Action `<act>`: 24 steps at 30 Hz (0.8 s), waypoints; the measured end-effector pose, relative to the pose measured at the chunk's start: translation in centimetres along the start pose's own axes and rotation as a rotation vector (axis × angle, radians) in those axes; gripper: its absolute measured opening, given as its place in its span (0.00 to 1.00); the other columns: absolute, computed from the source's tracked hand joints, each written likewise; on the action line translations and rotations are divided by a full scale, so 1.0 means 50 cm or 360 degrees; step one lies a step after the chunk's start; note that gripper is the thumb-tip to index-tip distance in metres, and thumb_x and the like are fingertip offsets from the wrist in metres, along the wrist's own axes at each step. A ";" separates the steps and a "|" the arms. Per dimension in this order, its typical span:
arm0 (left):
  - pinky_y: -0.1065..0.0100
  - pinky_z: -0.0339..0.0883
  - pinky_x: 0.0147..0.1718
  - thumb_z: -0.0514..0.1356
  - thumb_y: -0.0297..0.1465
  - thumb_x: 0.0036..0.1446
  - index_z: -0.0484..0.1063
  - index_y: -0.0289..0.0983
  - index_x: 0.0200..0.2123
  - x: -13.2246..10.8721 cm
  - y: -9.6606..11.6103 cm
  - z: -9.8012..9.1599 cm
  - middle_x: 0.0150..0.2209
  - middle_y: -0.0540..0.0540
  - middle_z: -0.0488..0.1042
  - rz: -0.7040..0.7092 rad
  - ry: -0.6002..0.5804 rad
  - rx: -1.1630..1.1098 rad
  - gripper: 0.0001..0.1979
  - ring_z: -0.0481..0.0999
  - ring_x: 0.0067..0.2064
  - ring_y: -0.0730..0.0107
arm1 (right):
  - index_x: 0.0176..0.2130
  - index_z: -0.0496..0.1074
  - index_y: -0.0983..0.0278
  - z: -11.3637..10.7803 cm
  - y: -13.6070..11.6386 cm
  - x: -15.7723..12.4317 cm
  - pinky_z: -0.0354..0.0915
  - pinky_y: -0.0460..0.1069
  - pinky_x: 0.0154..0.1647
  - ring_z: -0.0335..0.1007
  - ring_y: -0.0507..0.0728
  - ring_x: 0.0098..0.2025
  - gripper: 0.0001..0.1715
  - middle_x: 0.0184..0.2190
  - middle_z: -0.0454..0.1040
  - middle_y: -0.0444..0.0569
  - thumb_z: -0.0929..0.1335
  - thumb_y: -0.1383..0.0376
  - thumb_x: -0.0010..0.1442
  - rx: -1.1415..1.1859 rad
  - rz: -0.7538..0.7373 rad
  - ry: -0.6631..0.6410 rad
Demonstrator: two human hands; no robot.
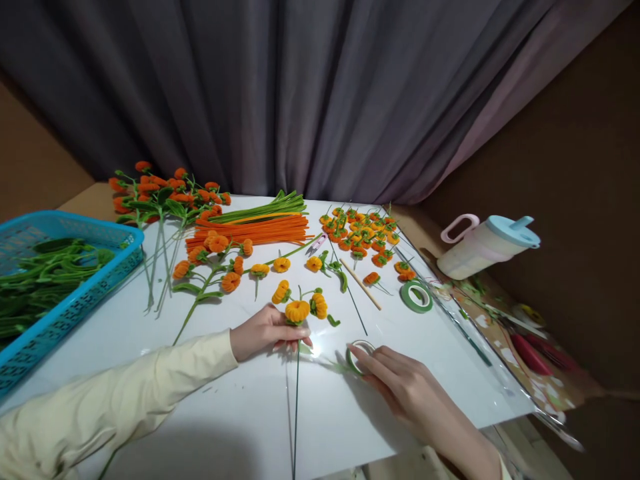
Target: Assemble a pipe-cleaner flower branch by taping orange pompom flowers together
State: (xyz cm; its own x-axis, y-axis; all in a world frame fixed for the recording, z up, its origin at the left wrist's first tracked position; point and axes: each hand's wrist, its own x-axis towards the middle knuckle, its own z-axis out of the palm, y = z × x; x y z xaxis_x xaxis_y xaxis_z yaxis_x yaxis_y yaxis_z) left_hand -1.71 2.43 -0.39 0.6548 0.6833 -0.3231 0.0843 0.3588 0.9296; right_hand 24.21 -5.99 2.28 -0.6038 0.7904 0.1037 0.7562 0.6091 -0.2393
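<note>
My left hand [270, 331] is closed on the stem of a pipe-cleaner flower sprig [297, 311], which carries several yellow pumpkin-like heads. Its thin dark green wire runs down toward me from below my fingers. In my right hand [400, 380] is a roll of green floral tape [354, 360], pinched between thumb and fingers. A pale strip of tape stretches from that roll to the stem under my left fingers. Just beyond the sprig lie loose yellow heads [282, 265] and green leaf pieces [344, 280].
A blue basket [135, 243] of green leaves stands left. Orange pipe cleaners [250, 231], finished orange sprigs [217, 273] and small pumpkin heads [365, 230] lie at the back. A second tape roll [417, 297], a wooden stick [360, 285] and a tumbler [485, 247] are right.
</note>
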 end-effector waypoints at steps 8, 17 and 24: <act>0.72 0.46 0.17 0.62 0.40 0.46 0.78 0.30 0.26 0.000 0.006 0.002 0.17 0.49 0.68 -0.0001 -0.0007 0.0019 0.16 0.57 0.17 0.80 | 0.50 0.65 0.63 -0.005 0.002 0.007 0.68 0.51 0.34 0.67 0.58 0.40 0.20 0.43 0.69 0.56 0.56 0.73 0.60 -0.0015 0.0128 -0.0102; 0.72 0.47 0.17 0.62 0.39 0.47 0.78 0.30 0.26 -0.001 0.005 0.003 0.17 0.49 0.68 0.0017 -0.0004 0.0016 0.16 0.57 0.18 0.81 | 0.52 0.63 0.62 -0.012 0.022 0.026 0.65 0.56 0.48 0.60 0.61 0.52 0.21 0.51 0.65 0.55 0.60 0.73 0.60 0.0073 0.0084 -0.0192; 0.73 0.45 0.17 0.62 0.38 0.49 0.78 0.29 0.29 0.002 -0.001 0.002 0.16 0.50 0.67 0.0059 0.0026 0.0024 0.16 0.56 0.18 0.81 | 0.47 0.66 0.65 -0.021 0.053 0.088 0.66 0.53 0.42 0.65 0.59 0.44 0.14 0.44 0.69 0.56 0.61 0.65 0.62 0.0097 0.0130 0.0041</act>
State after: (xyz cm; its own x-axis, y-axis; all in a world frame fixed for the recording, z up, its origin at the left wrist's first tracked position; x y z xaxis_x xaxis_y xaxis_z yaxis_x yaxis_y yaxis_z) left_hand -1.60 2.41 -0.47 0.6454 0.7063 -0.2908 0.0715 0.3232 0.9436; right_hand 23.82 -0.86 3.12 -0.5334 0.8392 0.1062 0.7855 0.5379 -0.3060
